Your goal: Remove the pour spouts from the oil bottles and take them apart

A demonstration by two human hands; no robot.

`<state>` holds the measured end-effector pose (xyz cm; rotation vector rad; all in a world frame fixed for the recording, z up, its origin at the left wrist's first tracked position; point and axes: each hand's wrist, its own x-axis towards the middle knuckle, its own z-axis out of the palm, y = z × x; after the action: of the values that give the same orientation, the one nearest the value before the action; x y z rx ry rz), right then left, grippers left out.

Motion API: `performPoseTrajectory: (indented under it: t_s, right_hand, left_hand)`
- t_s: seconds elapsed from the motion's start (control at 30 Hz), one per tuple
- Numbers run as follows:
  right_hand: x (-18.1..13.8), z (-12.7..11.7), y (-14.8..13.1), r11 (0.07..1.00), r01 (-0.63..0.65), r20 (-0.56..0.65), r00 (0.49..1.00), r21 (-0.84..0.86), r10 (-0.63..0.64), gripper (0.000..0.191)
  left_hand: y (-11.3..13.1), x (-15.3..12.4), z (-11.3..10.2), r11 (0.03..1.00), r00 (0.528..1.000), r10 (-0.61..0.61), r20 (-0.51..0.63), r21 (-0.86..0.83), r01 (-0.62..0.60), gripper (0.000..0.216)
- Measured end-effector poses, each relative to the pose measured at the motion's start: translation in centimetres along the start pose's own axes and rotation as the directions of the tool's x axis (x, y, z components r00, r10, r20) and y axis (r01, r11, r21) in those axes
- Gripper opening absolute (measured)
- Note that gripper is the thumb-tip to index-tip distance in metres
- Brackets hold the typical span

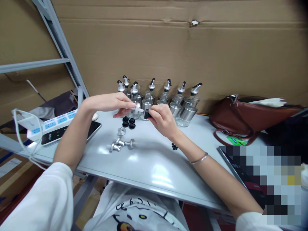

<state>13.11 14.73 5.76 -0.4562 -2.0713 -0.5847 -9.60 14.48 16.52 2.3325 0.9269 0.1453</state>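
While the left hand (120,104) pinches a small white plug (138,109) between thumb and fingertips, the right hand (161,121) clamps a small black cap (146,114) the same way. In the head view the two parts meet in the air above the far middle of the table (154,166). The black cap lies just to the right of the white plug, touching it or very nearly so. Their shared long axis runs roughly level, left to right, tipped slightly down toward the right hand. Each hand is closed on its own part only, and neither is nearer to the joint than the other.

Below the hands, on the table, stand two black rubber stoppers (128,122) side by side, with a metal ring (121,131) just in front of them. Nearer the front edge lie loose metal pourer spouts (119,144) on their sides. Another small black piece (174,147) sits under the right wrist, which wears a thin bracelet (199,158).

Along the far edge, against a cardboard wall (168,48), stands a row of glass bottles (187,112) with spouts fitted. At the left edge rest a power strip (56,120) and a dark phone (69,132). A brown leather bag (252,114) lies at the right edge, well apart from both hands.
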Motion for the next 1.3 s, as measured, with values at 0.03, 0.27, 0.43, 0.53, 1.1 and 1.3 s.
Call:
performPoseTrajectory:
  t_s: [0.03,0.27,0.43,0.53,1.1,1.3]
  right_hand:
    - [-0.2,0.1,0.2,0.998,-0.059,0.067,0.996,0.009,0.058,0.012]
    - [-1.8,3.4,0.6,0.848,-0.525,0.639,0.627,-0.076,0.446,0.022]
    - [-2.2,5.5,-0.3,0.823,-0.563,0.694,0.565,-0.072,0.447,0.033]
    - [-1.8,5.6,-0.7,0.817,-0.574,0.696,0.566,-0.052,0.442,0.039]
    - [3.1,-2.8,-0.8,0.868,-0.477,0.312,0.853,0.141,0.418,0.017]
    - [4.6,-14.6,-2.8,0.824,-0.566,0.171,0.812,-0.005,0.558,0.016]
  left_hand:
    - [0.0,-0.4,-0.2,0.998,1.0,-0.018,0.006,0.055,0.018,0.045]
    - [-0.1,1.2,2.6,0.896,0.973,-0.151,0.177,0.44,0.059,0.018]
    - [-2.1,3.8,4.6,0.876,0.955,-0.221,0.195,0.47,0.107,0.025]
    - [-2.9,4.1,4.7,0.853,0.94,-0.29,0.18,0.495,0.168,0.028]
    - [-3.5,4.4,4.4,0.915,0.87,-0.278,0.407,0.388,0.111,0.019]
    - [-2.6,3.7,4.3,0.875,0.907,-0.258,0.333,0.479,0.074,0.029]
